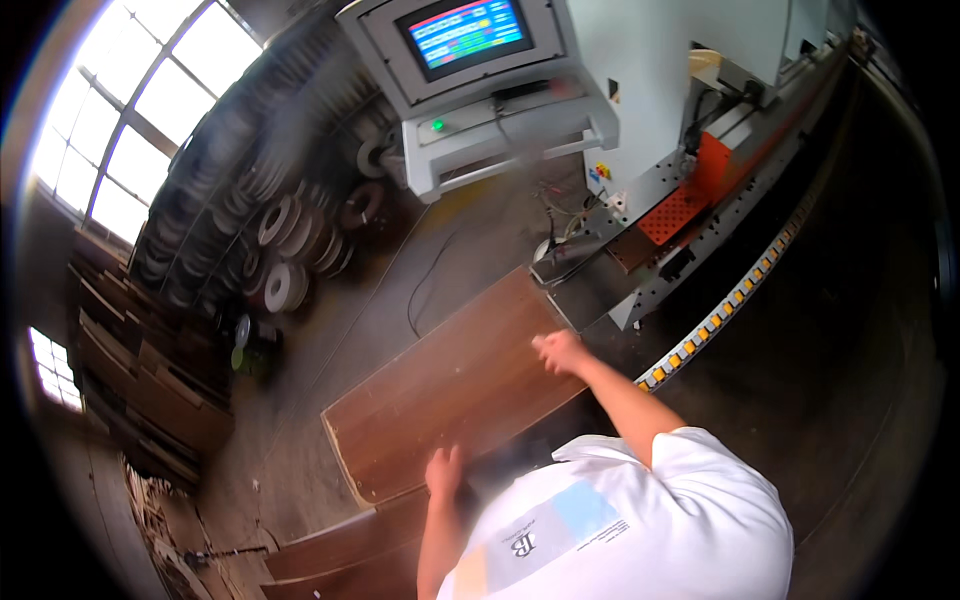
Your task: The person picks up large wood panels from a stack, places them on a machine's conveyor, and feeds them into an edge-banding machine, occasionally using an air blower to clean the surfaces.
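Note:
A long brown wood panel (450, 390) lies in front of me, stretching from lower left toward the machine. My right hand (562, 352) is over its right end, with the fingers partly bent and apart; nothing shows in them. By the panel's near edge, my left hand (443, 470) is raised with thumb and fingers apart, slightly blurred. Whether either hand touches the panel, I cannot tell. More brown boards (345, 550) lie lower down, partly behind my left forearm.
A grey machine (640, 80) with a lit control screen (465, 38) stands ahead. Its orange perforated plate (672, 215) sits on the bed at right, above a yellow-segmented strip (715, 322). Rolls of edging (285, 285) fill racks at left; stacked boards (150, 370) lean nearby. A cable (425, 285) crosses the floor.

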Tool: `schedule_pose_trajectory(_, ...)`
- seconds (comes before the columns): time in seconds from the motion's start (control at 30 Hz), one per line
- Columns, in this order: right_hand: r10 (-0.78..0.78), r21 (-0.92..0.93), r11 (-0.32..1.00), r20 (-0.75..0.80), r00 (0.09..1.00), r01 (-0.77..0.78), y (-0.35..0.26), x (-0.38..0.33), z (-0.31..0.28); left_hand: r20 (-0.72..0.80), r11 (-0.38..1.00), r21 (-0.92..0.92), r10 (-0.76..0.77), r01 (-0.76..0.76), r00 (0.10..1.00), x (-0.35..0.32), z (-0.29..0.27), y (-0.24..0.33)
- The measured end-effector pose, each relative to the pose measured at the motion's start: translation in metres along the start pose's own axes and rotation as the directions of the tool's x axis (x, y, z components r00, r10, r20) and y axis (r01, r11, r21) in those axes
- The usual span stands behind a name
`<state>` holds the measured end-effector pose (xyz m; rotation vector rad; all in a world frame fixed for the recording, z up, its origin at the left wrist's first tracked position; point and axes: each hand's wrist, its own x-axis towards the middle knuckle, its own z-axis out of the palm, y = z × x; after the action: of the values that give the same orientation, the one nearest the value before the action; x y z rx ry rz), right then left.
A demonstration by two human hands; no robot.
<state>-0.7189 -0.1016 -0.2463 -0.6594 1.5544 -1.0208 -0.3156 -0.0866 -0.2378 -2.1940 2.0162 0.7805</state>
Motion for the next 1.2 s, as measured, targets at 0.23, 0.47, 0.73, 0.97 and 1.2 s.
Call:
schedule_pose_trajectory(0.23,-0.175,-0.301,0.921,0.243,0.954,0.245,0.011,-0.022,0.022,0.273,0.992,0.113,0.016,-0.049,0.962,0.005,-0.023,0.023)
schedule_pose_trajectory(0.47,-0.149,-0.153,0.971,0.209,0.967,0.182,0.012,-0.019,0.024,0.304,0.984,0.177,-0.07,0.016,0.95,0.004,-0.029,0.033)
schedule_pose_trajectory(0.73,-0.164,-0.288,0.935,0.161,0.973,0.205,0.01,-0.02,0.016,-0.004,0.951,0.12,0.287,-0.284,0.958,-0.053,-0.051,0.072)
schedule_pose_trajectory(0.97,-0.656,-0.214,0.754,-0.216,0.723,0.621,-0.075,0.03,-0.027,-0.067,0.881,-0.473,-0.006,-0.026,0.998,-0.088,0.057,-0.021)
schedule_pose_trajectory(1.2,-0.751,-0.484,0.659,-0.457,0.477,0.575,-0.28,0.099,-0.083,0.225,0.791,-0.548,-0.173,0.272,0.959,-0.169,0.118,-0.087)
